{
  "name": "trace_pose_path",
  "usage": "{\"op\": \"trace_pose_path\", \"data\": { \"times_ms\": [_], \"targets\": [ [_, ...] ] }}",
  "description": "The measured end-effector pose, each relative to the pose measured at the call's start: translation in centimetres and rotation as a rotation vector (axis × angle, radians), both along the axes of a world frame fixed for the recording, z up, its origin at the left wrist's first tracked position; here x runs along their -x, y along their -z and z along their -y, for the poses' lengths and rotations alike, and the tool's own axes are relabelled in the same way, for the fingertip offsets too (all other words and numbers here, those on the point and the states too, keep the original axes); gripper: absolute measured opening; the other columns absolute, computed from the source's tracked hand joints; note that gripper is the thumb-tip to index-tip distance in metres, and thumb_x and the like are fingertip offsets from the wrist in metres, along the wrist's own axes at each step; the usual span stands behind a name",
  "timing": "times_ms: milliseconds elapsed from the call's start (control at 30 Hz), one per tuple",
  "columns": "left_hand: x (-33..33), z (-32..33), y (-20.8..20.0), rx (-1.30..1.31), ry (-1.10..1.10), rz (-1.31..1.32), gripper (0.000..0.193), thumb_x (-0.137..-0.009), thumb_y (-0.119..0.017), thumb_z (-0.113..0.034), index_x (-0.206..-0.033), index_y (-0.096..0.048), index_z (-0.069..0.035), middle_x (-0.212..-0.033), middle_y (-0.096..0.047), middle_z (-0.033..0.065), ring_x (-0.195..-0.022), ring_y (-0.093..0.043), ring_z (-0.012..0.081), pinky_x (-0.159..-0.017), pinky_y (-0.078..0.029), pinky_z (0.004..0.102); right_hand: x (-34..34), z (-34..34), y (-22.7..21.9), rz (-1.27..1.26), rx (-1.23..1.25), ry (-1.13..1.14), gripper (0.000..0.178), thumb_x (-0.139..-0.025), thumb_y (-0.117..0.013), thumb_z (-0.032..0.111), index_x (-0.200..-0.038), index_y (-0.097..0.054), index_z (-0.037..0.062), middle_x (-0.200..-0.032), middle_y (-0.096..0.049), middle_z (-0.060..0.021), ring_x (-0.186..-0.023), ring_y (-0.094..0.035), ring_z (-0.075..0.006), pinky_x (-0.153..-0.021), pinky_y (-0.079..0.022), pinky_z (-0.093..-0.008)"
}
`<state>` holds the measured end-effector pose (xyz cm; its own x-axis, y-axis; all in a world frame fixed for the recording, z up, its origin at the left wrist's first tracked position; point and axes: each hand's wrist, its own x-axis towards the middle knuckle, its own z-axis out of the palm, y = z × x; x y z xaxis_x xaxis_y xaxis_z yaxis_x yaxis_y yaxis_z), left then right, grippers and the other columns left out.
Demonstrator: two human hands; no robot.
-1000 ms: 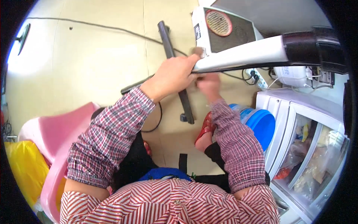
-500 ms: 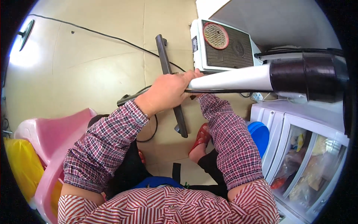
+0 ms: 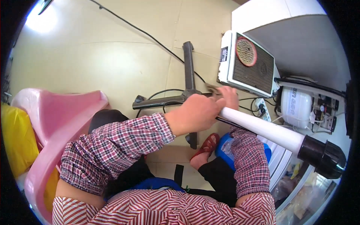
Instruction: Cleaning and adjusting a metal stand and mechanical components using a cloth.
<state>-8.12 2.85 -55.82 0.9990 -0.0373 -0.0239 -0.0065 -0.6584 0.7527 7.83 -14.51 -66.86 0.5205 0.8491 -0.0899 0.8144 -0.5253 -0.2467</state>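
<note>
A white pole (image 3: 264, 129) with a thick black end piece (image 3: 323, 156) slants from the cross-shaped black base (image 3: 190, 77) toward the lower right. My left hand (image 3: 197, 114) is closed around the pole's lower end, close to the base. My right hand (image 3: 229, 96) is closed just beyond it, against a crumpled grey-brown cloth (image 3: 213, 88). Its fingers are partly hidden behind the pole and left hand. A black cord (image 3: 236, 125) runs along the pole's underside. The joint between pole and base is covered by my hands.
A pink plastic chair (image 3: 63, 120) and a yellow bag (image 3: 17, 138) stand at the left. At the right are a white floor scale (image 3: 228, 60) bearing a red-rimmed round disc (image 3: 246, 51), a power strip (image 3: 263, 112), a blue bucket (image 3: 225, 146) and a glass-topped freezer (image 3: 300, 195). A cable (image 3: 150, 35) crosses the floor.
The pole's black end has swung downward, nearer to me. Both hands have shifted right in the picture, and the right hand now shows beside the cloth. The whole view has also shifted.
</note>
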Motion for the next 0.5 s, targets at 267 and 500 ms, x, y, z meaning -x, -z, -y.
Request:
{"op": "trace_pose_path", "data": {
  "times_ms": [267, 500],
  "targets": [
    [0.3, 0.0, 0.2, -0.005, -0.022, 0.002, 0.028, -0.073, -0.064, -0.013, -0.093, -0.048, -0.004, -0.075, -0.058, 0.0133, -0.065, -0.062, 0.0312, -0.053, -0.049, 0.0399, -8.4, 10.7, 0.1, -0.038, 0.534, 0.366, 0.035, -0.072, -0.068, 0.029, -0.1, -0.065, 0.0075, -0.094, -0.066, -0.0148, -0.087, -0.062, -0.033, -0.076, -0.05, -0.0438],
    [-0.1, -0.3, -0.2, 0.001, 0.001, 0.03, 0.025, -0.073, -0.06, -0.009, -0.094, -0.048, 0.0, -0.076, -0.059, 0.016, -0.064, -0.063, 0.0313, -0.051, -0.049, 0.0396, -8.8, 0.5, -5.3, -0.658, -0.042, 0.373, 0.046, -0.079, -0.07, 0.027, -0.11, -0.06, -0.006, -0.105, -0.065, -0.0148, -0.096, -0.062, -0.0196, -0.084, -0.047, -0.0304]
  ]
}}
